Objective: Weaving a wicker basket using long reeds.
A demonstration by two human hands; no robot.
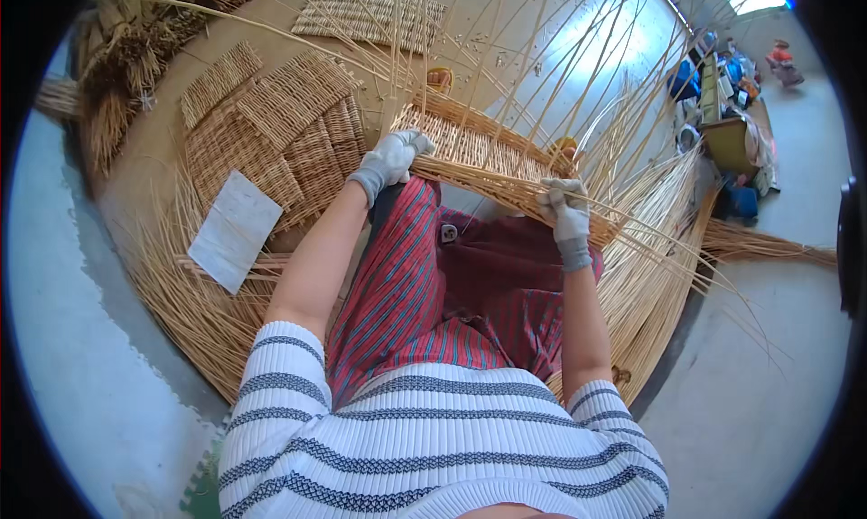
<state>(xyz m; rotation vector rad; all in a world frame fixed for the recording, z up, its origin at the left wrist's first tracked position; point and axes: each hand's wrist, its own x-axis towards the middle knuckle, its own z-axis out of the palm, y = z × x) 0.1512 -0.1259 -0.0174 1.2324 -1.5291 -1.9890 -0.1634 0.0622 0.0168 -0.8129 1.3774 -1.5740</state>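
A partly woven rectangular wicker basket rests across my lap, with long loose canes standing up and fanning out from its edges. My left hand, in a whitish knit glove, is closed around the basket's near left corner. At the near right edge, my right hand, gloved the same way, grips the woven rim; some of its fingertips are hidden behind the weave. Several canes stick out to the right past that hand. Beneath the basket lies red striped and dark maroon cloth over my legs.
Flat woven panels are piled on the floor to the left, beside a white sheet. Another woven mat lies farther ahead. Loose cane bundles spread to my right. A yellowish bench cluttered with items stands far right, near a distant person.
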